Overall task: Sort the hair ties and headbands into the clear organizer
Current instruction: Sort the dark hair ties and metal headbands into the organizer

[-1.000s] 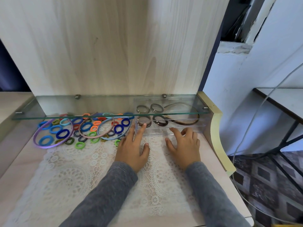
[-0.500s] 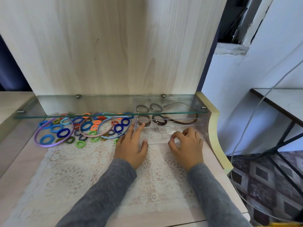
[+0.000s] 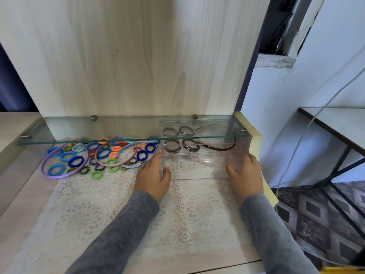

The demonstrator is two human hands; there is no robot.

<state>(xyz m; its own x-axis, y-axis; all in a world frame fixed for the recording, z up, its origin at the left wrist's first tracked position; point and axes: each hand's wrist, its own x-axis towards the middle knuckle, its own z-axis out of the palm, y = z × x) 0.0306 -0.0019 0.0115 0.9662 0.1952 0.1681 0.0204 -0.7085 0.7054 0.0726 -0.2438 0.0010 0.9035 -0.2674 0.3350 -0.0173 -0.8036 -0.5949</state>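
The clear organizer point(image 3: 199, 167) lies on the lace mat under the glass shelf. It holds brown hair ties point(image 3: 172, 146), dark hair ties point(image 3: 191, 147) and a brown headband point(image 3: 221, 148) in its far compartments. My left hand point(image 3: 153, 175) grips the organizer's left end, thumb on its front corner. My right hand point(image 3: 245, 175) grips its right end, fingers curled over the wall. To the left lies a pile of coloured hair ties point(image 3: 102, 155) with a purple headband point(image 3: 61, 175), a pink headband point(image 3: 116, 164) and a blue headband point(image 3: 136, 165).
A glass shelf point(image 3: 118, 140) hangs low over the back of the desk, covering part of the pile and the organizer. A wooden back panel point(image 3: 128, 56) rises behind. The desk's cream edge point(image 3: 254, 139) is at the right, with a cable point(image 3: 292, 155) beyond.
Both hands went from lying flat on the mat in front of the organizer to its two ends, the right moving rightward, and now grip it. The organizer's front seems nearer to me.
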